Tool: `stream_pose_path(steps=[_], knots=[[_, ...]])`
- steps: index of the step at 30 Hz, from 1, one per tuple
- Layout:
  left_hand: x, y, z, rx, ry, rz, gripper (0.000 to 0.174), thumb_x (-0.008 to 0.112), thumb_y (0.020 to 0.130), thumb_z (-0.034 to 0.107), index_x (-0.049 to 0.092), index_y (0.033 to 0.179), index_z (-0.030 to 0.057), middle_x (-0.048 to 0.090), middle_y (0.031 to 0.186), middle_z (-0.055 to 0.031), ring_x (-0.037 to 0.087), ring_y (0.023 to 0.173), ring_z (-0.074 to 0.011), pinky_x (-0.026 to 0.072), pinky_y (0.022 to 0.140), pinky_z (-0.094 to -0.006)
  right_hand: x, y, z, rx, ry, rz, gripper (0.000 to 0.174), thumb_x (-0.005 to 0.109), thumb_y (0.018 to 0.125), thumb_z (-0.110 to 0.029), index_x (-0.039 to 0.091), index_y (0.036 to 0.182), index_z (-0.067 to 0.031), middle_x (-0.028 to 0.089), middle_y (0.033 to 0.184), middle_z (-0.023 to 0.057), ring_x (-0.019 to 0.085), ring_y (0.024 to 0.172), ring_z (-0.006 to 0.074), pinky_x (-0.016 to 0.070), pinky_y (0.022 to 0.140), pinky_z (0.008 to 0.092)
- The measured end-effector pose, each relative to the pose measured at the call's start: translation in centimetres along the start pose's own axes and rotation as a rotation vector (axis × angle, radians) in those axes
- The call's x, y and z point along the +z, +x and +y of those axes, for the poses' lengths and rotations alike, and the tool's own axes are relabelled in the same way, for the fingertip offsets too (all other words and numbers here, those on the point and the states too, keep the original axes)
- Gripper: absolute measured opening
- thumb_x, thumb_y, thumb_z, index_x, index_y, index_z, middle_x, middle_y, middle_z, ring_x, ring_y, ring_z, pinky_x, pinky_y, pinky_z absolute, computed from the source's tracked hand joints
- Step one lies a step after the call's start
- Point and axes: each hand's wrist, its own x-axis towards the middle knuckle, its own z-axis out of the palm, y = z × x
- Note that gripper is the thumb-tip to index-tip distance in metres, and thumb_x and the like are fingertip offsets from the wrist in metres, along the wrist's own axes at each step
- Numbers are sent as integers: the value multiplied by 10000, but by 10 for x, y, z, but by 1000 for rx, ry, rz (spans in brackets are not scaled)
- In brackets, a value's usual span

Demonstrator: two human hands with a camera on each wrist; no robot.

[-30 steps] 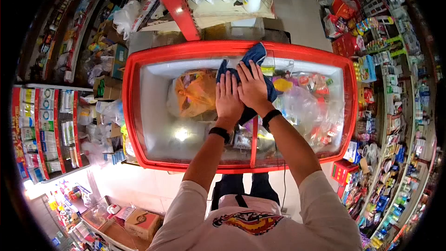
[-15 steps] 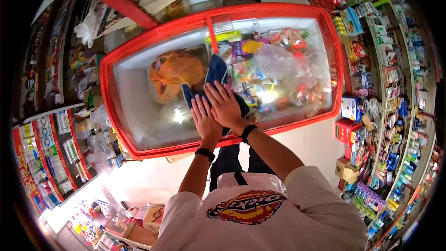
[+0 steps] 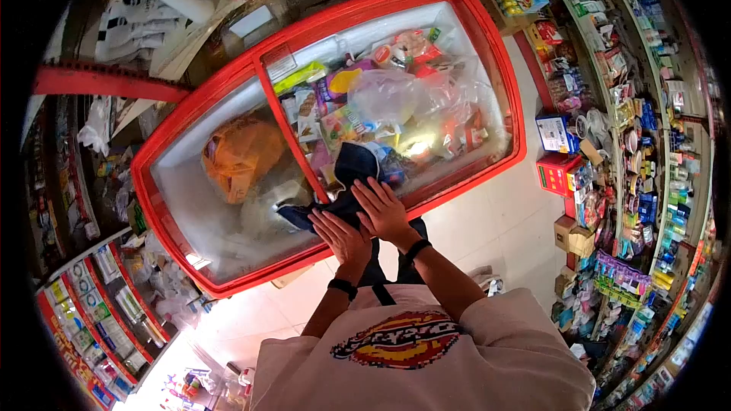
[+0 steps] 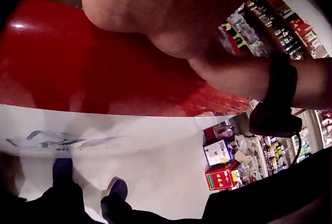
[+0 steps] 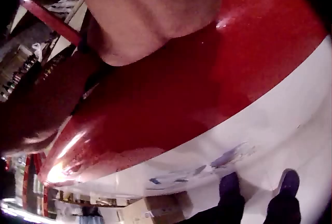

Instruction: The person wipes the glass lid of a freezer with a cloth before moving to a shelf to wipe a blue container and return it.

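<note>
From the head view, we see the left hand [image 3: 344,239] and the right hand [image 3: 384,211] side by side, both palm down with straight fingers, pressing on a dark blue cloth with pale edging [image 3: 355,163]. The left hand's fingers lie close together; the right hand's are slightly spread. The crumpled cloth lies on the glass lid [image 3: 266,237] of a red-rimmed chest freezer [image 3: 161,236], at its near edge, over the lower end of the red crossbar [image 3: 283,118].

Only the wrist views show us the freezer's front: glossy, curved red above, smooth white below, with a smeared blue-green marking [image 4: 52,139] we cannot read. They also show dark shoes [image 4: 118,187] on the pale floor [image 4: 171,167]; the right one adds a plain brown cardboard carton [image 5: 150,211]. The fingers are out of sight in both.

The white T-shirt [image 3: 426,369] carries a red, yellow and black print [image 3: 400,340] whose blocky letters we cannot make out fully. A glossy red box [image 3: 556,173] bears writing too small to read.

Through the glass we see a crinkled orange plastic bag [image 3: 241,154] on the left, and a thin translucent bag [image 3: 387,96] among colourful packets [image 3: 343,125] on the right.
</note>
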Motion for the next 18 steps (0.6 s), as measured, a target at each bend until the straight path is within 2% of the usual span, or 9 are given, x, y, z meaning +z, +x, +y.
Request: stream_pose_path(steps=[3,5,7,9,10,13,14,16,18], knots=[[4,10,14,-8,-9,-48,1001,593,1043,381,45,1641,-207,12,1705,-511,33,1585,-712,120,1285,-755,-8,-6,18,34,-53,3,638,614,1071,-358,512,1644,-97,479,1719,80,411,1593,347,337,1284,530],[8,13,24,16,93,3,1002,604,1026,357,49,1647,-198,11,1695,-524,30,1566,-741,106,1268,-785,-13,-7,25,39,-60,4,647,616,1070,-362,505,1648,-92,477,1719,86,414,1589,353,338,1283,532],[10,15,32,35,61,12,976,622,1013,347,115,1647,-195,31,1704,-512,31,1553,-760,106,1257,-799,-14,-9,33,42,-63,11,657,619,1069,-365,497,1651,-87,475,1719,93,417,1585,358,339,1282,535],[11,19,46,122,163,-156,919,624,1019,365,223,1633,-189,91,1713,-492,68,1553,-757,114,1256,-799,-19,-13,44,155,-107,11,680,581,1095,-366,426,1687,-70,393,1766,112,359,1624,345,304,1304,531],[12,23,57,136,160,-154,919,624,1019,365,223,1633,-189,91,1713,-492,68,1553,-757,114,1256,-799,-25,-17,54,164,-114,20,680,581,1095,-366,426,1687,-70,393,1766,112,359,1624,345,304,1304,531],[21,47,103,427,185,-325,787,597,1047,369,368,1624,-114,170,1743,-421,130,1592,-692,139,1295,-738,-56,-32,90,316,-241,44,726,580,1092,-346,360,1705,-26,327,1792,142,307,1648,363,273,1319,537],[27,55,125,448,198,-331,759,598,1046,357,390,1640,-67,174,1774,-361,132,1621,-642,148,1314,-699,-70,-39,105,378,-250,31,740,581,1091,-342,338,1711,-20,301,1802,144,283,1659,362,256,1327,536],[47,69,160,564,207,-287,761,603,1042,358,391,1646,-55,180,1782,-339,134,1627,-627,149,1316,-692,-95,-54,139,490,-313,-12,756,580,1091,-346,315,1719,-17,277,1814,146,249,1676,359,224,1341,541],[65,79,199,628,196,-307,778,615,1033,346,371,1669,-30,200,1794,-293,141,1645,-582,149,1328,-664,-122,-69,175,490,-302,66,759,594,1084,-353,336,1708,-7,325,1794,160,297,1657,364,237,1335,543]])
